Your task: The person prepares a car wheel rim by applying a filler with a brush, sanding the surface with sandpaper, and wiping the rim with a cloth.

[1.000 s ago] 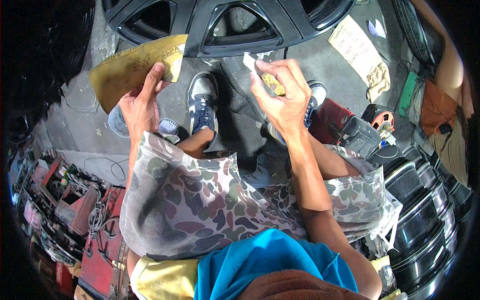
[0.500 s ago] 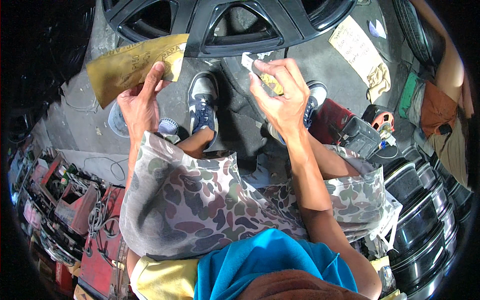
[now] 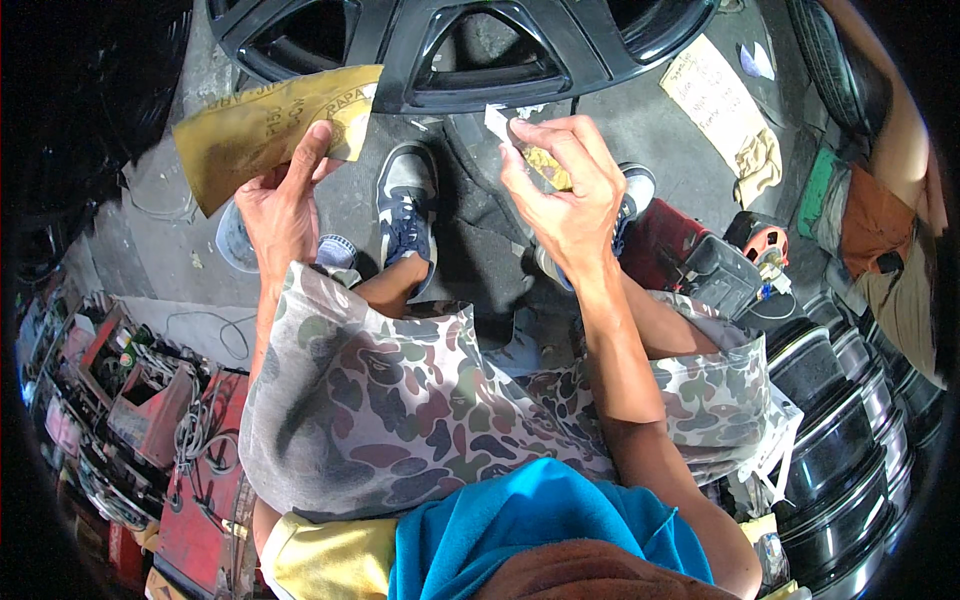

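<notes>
My left hand (image 3: 282,215) is closed on a sheet of sandpaper (image 3: 235,135), thumb on top. The sheet is tan-yellow with dark print, and bends slightly. My right hand (image 3: 578,200) pinches a small worn piece of sandpaper (image 3: 545,168), yellowish with a whitish tip that sticks out past the thumb and forefinger. Its other end shows beneath the curled fingers. Just beyond both hands is a black alloy wheel (image 3: 392,75) with wide spokes and open windows between them. Neither hand touches the wheel.
Written-on cardboard (image 3: 715,100) lies right of the wheel. A red-and-black case (image 3: 720,272) and an orange reel (image 3: 768,243) sit at right, near another person's arm (image 3: 895,150). Wheels (image 3: 830,450) are stacked lower right. Red toolboxes (image 3: 155,425) stand left. A tub (image 3: 235,240) is behind my left hand.
My right hand has shifted very slightly to the right with the small sandpaper piece. The left hand and its sheet stay almost where they were.
</notes>
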`<state>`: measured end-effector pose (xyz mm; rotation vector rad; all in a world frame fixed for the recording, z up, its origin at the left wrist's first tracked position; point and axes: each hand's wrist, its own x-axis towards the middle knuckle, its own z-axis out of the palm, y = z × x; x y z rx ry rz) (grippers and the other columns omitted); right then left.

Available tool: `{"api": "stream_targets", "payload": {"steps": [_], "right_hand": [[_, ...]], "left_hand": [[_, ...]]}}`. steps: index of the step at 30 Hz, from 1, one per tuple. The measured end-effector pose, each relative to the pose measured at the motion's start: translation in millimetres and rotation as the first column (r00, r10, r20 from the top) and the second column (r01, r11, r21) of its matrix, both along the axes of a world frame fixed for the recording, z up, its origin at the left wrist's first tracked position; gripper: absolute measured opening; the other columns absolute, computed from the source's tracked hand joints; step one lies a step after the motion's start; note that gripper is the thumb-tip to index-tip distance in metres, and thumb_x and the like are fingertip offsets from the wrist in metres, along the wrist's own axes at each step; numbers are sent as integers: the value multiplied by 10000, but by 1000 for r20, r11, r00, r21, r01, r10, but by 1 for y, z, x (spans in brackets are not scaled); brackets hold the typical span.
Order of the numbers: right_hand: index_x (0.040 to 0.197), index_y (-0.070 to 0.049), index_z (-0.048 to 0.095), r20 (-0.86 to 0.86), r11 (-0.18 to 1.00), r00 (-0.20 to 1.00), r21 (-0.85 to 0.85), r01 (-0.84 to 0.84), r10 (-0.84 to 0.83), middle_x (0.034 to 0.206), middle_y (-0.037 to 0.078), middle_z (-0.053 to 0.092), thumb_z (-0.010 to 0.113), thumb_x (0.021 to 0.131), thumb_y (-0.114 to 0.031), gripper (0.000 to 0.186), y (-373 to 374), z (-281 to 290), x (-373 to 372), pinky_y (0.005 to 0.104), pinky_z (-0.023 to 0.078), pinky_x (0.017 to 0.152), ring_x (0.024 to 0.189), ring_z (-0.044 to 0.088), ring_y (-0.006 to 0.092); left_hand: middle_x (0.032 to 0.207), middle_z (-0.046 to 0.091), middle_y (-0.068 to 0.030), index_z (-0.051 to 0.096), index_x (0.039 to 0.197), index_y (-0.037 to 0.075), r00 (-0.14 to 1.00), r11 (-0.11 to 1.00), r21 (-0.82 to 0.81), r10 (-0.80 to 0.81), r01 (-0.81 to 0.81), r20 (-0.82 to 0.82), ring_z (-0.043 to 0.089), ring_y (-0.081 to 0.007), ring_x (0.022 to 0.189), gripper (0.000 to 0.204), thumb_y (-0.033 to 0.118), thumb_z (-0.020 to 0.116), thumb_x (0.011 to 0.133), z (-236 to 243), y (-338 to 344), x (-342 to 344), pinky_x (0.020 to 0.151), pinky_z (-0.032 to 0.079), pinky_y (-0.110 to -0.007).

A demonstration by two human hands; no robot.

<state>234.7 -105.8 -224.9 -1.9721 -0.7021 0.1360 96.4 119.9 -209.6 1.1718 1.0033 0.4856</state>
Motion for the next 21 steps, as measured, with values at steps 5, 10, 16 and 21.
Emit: {"api": "stream_targets", "payload": {"steps": [5,10,16,21], "right_hand": [[1007,-42,756,-11,1000,1000,-10,-19,18,926,99,679,810,771,-28,243,-4,0,-1,334,555,701,779,687,235],[1004,-45,753,23,1000,1000,-9,17,-17,940,103,686,808,780,-32,231,-4,1,3,341,558,713,795,692,242],[998,-40,749,-2,999,1000,-28,21,-21,934,115,682,804,782,-22,224,-5,-5,-1,341,561,730,820,700,245],[986,-29,748,-24,1000,1000,11,-18,19,922,115,680,807,770,-20,224,-5,-1,-2,340,558,726,807,696,244]], "left_hand": [[1037,755,-119,723,1128,-22,1000,1000,13,-2,2,20,726,-159,907,287,76,828,879,-1,-1,-1,766,603,-279],[1040,754,-123,723,1127,-23,1000,1000,16,-19,19,23,724,-161,903,298,84,836,873,2,2,-1,777,602,-280],[1055,750,-122,714,1134,-33,1000,1000,4,10,-9,-13,723,-163,897,296,72,825,881,-2,-2,-2,786,607,-291],[1062,750,-125,715,1136,-21,999,1000,22,-20,19,25,731,-172,918,284,61,817,884,6,0,3,782,623,-310]]}}
